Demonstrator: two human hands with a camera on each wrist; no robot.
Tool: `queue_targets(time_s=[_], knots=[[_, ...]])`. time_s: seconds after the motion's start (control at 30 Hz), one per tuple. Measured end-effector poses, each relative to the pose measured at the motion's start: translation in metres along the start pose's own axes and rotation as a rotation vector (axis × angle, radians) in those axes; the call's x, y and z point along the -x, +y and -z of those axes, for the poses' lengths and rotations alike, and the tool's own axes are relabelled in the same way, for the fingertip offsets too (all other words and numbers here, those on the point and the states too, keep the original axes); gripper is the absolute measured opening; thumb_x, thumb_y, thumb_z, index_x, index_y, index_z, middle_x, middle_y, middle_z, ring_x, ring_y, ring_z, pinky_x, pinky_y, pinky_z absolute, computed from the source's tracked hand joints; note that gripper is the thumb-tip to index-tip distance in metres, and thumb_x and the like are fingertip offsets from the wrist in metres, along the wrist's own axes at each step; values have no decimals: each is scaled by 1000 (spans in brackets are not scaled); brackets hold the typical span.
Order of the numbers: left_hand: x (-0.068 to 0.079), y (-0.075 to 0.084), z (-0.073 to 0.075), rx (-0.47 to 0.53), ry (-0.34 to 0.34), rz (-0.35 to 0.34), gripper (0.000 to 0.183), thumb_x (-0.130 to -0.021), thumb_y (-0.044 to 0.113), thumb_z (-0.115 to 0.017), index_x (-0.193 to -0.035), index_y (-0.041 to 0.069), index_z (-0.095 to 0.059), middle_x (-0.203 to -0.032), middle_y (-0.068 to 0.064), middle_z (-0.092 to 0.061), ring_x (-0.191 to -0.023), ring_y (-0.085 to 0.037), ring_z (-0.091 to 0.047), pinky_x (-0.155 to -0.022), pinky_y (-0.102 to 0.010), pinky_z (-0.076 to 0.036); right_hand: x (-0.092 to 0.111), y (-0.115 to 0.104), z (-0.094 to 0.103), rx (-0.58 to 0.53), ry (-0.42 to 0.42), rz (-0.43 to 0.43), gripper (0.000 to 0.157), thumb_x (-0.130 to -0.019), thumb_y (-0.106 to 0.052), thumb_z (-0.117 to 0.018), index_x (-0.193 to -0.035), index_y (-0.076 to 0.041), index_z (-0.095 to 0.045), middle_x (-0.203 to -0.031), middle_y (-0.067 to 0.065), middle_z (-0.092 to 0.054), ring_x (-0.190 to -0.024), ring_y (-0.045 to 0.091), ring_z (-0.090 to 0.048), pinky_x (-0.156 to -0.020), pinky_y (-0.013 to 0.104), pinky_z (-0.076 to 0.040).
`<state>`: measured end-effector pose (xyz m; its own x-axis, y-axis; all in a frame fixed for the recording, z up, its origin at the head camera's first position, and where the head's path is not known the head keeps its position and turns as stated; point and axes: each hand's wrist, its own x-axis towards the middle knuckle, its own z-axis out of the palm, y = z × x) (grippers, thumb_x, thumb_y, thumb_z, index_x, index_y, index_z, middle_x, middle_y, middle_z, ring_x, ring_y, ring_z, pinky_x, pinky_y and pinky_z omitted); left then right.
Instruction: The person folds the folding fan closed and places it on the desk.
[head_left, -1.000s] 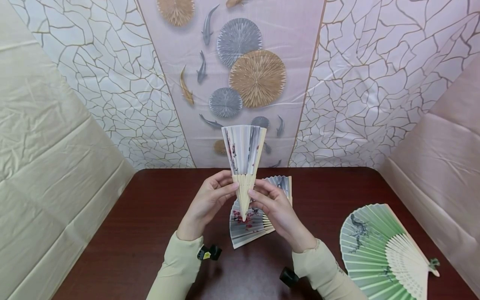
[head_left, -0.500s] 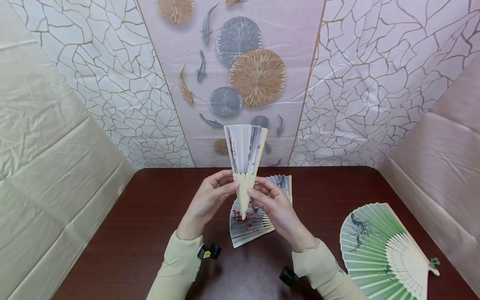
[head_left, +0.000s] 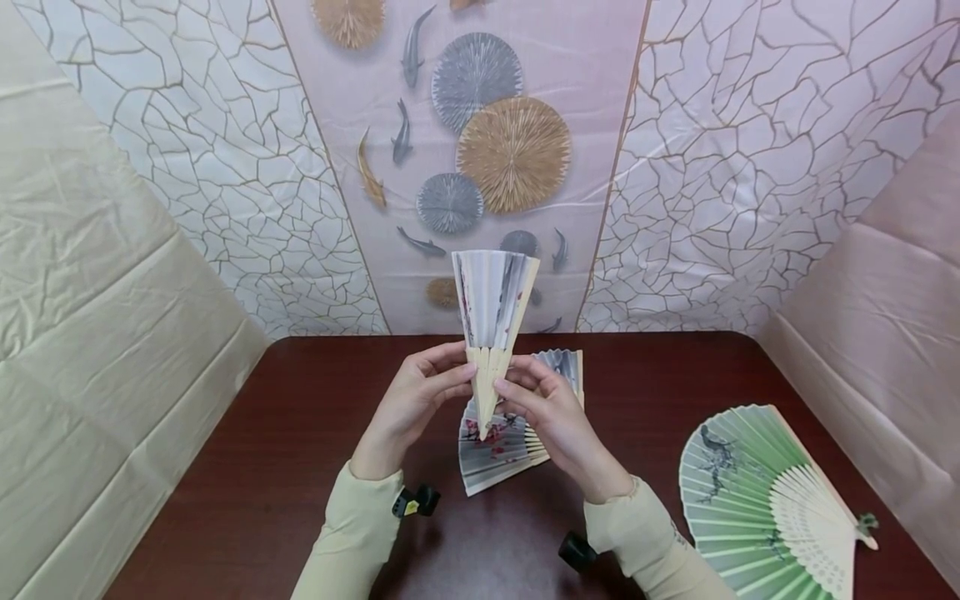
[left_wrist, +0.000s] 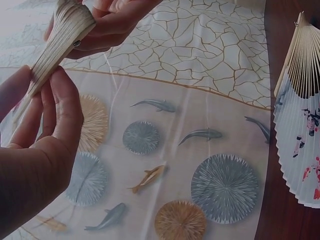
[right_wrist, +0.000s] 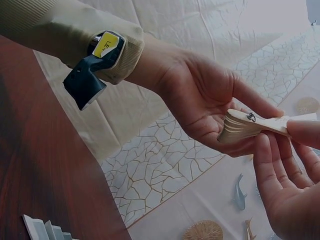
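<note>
A partly spread folding fan (head_left: 493,300), white and grey with red blossoms and pale ribs, stands upright in front of me, pivot end down. My left hand (head_left: 408,404) pinches its ribs from the left, thumb on the near face and fingers behind. From the right, my right hand (head_left: 551,417) pinches the same ribs, slightly lower. In the right wrist view the stacked ribs (right_wrist: 245,125) and their metal pivot ring show between both hands. Behind the hands a second fan (head_left: 487,467), grey with red blossoms, lies spread on the table, partly hidden by my right hand.
A green folding fan (head_left: 742,483) with a dark tree print lies spread at the right of the dark red table (head_left: 300,450), its tassel (head_left: 868,525) toward the table's right edge. Patterned cloth (head_left: 480,275) rises behind; beige cloth (head_left: 112,333) hangs at the left side.
The held fan has shifted slightly to the right at its top and tilted a little, its pivot end moving slightly left. Both hands keep their grip; the fans on the table have not moved.
</note>
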<state>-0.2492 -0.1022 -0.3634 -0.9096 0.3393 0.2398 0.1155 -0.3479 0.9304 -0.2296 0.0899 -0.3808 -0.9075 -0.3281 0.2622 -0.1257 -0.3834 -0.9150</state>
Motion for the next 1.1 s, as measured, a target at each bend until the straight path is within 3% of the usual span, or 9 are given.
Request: queue_targets(time_s=[0.4, 0.57, 1.1], knots=[[0, -2, 2, -32, 10, 12, 34, -86, 1, -63, -120, -1, -60, -108, -15, -63, -84, -20, -63, -73, -32, -54, 1, 0, -3, 15, -5, -1, 24, -90, -7, -61, -114, -7, -59, -102, 10, -61, -90, 21, -59, -81, 40, -51], [0, -2, 2, -37, -5, 4, 35, -86, 1, -64, -120, -2, -59, -108, -15, -63, -86, -21, -63, -74, -33, -54, 1, 1, -2, 24, -3, 7, 26, -90, -7, -61, -116, -3, -57, -105, 11, -61, -92, 22, -59, -83, 45, -50], [-1, -5, 1, -83, 1, 9, 35, -86, 2, -65, -120, -4, -58, -103, -15, -63, -86, -21, -63, -76, -35, -54, 0, 1, 0, 38, 32, 3, 29, -91, -10, -60, -116, 5, -56, -106, 13, -59, -92, 23, -59, -82, 42, -51]])
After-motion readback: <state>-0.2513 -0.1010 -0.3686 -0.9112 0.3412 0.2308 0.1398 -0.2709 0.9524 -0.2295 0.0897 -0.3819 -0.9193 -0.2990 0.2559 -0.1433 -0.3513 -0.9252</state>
